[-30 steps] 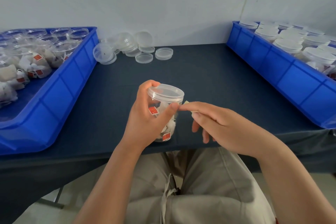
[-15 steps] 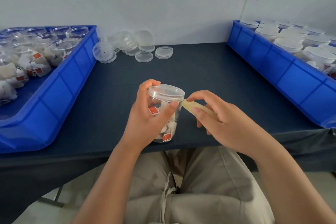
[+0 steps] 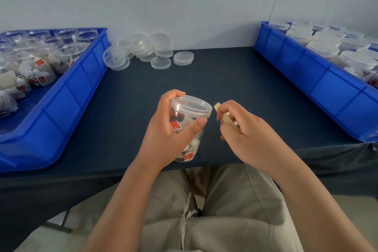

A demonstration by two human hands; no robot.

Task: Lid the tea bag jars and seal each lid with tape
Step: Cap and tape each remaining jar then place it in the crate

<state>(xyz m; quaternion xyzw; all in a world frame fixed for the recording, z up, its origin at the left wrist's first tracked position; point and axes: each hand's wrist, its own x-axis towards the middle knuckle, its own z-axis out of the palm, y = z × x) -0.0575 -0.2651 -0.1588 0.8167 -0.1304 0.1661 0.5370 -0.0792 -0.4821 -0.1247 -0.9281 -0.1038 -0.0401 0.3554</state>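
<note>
Left fingers (image 3: 173,94) around the lidded jar (image 3: 191,147), right fingers (image 3: 229,106) pinched on tape strip (image 3: 216,107) beside its lid (image 3: 192,105).

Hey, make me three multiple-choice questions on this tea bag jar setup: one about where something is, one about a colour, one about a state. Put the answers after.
1. The loose lids lie:
A. on the floor
B. on the table, near the wall
C. on the person's lap

2. The bin of lidded jars is:
A. green
B. red
C. blue

3. The jar in the left hand is:
A. lidded
B. open
C. empty

Answers:
1 B: they are clustered at the back of the dark table.
2 C: its walls are plainly blue.
3 A: a clear lid caps it, with tea bags inside; the right hand pinches a tape strip beside it.
</note>
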